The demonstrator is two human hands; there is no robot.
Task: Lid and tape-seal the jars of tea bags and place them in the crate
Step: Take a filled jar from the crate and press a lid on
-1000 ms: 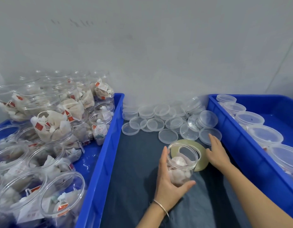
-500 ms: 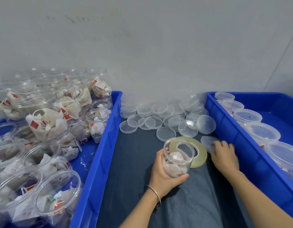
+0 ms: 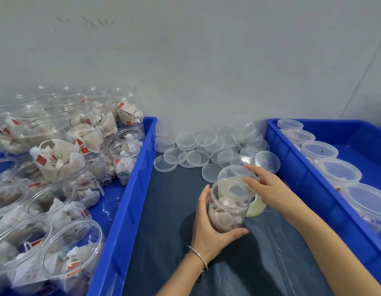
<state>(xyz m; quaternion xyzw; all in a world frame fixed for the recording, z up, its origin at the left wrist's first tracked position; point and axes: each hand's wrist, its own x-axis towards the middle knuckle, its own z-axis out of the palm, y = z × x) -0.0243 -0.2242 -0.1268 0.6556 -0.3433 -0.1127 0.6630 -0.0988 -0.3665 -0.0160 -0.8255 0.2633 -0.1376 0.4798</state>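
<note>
Place: my packing bench, a small workshop.
Signs: blue crates [image 3: 129, 201], loose lids [image 3: 198, 146], bare wall [image 3: 185, 60].

Head-worn camera looks forward and down, close over the table [image 3: 174, 210].

A dark blue cloth [image 3: 170, 212] covers the surface. A roll of tape [image 3: 257, 207] lies at its middle, with a jar of tea bags [image 3: 226, 212] just in front. Loose clear lids [image 3: 198, 146] cluster behind the tape by the wall. Blue crates flank it, left [image 3: 129, 199] and right [image 3: 309, 189].
</note>
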